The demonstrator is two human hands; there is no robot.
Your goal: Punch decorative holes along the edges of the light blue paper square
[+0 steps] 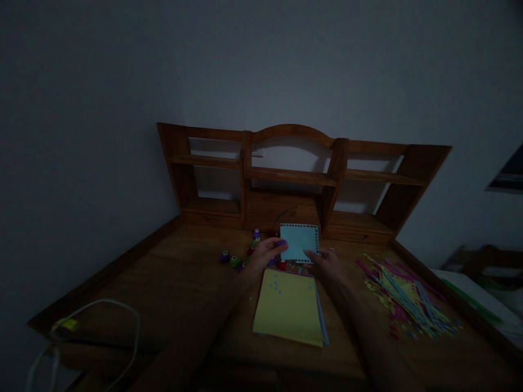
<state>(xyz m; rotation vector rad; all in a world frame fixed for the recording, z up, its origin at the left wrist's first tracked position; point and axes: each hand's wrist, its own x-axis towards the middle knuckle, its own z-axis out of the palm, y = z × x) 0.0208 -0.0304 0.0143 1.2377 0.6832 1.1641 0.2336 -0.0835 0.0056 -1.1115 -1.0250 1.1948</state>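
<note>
My right hand (328,262) pinches a light blue square sheet of paper (297,243) at its lower right, thumb on top. Small punched shapes run along the sheet's top, right and part of its bottom edge. At the sheet's left edge, my left hand (265,252) is closed on a small purple craft punch (281,243). Several more small punches in purple, green and red, with round white tops, stand around my left hand, among them a green punch (235,262) and a purple punch (224,256). Below both hands lies a stack of yellow paper (289,307) dotted with tiny blue cut-outs.
A heap of coloured paper strips (404,294) lies on the right of the wooden desk (175,272). Behind the hands rises a wooden shelf unit (292,175). A white cable (137,321) loops at the front left near a yellow object (68,325). The scene is dim.
</note>
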